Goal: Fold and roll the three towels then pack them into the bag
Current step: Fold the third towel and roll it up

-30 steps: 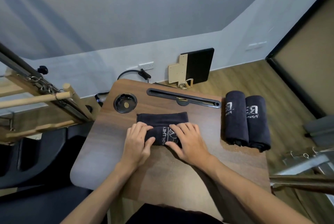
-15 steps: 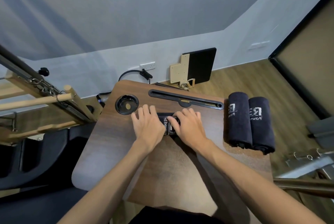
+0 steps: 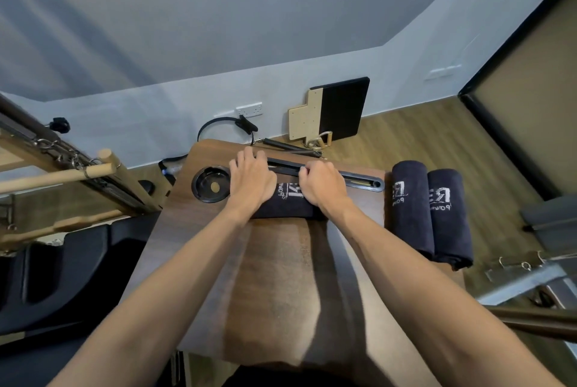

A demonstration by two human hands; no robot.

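Head view. A dark rolled towel (image 3: 288, 204) lies crosswise on the wooden table (image 3: 274, 277), at the centre of the frame, just below the long black slot (image 3: 359, 179) set into the far edge. White lettering shows on the exposed middle of the roll.

Left hand (image 3: 249, 180) lies palm down over the left end of the roll, fingers extended and reaching past it toward the slot; it presses rather than clasps. Right hand (image 3: 323, 182) covers the right end, fingers bent over the far side of the roll, gripping it.

Two further rolled towels (image 3: 431, 214) lie side by side and touching at the right edge of the table, lengthwise, each with white lettering near its far end. They are apart from the roll under the hands.

A round black cup recess (image 3: 209, 185) sits in the table just left of the left hand. Upper centre, a black and pale wood board (image 3: 331, 110) leans against the wall. No bag can be made out in this view
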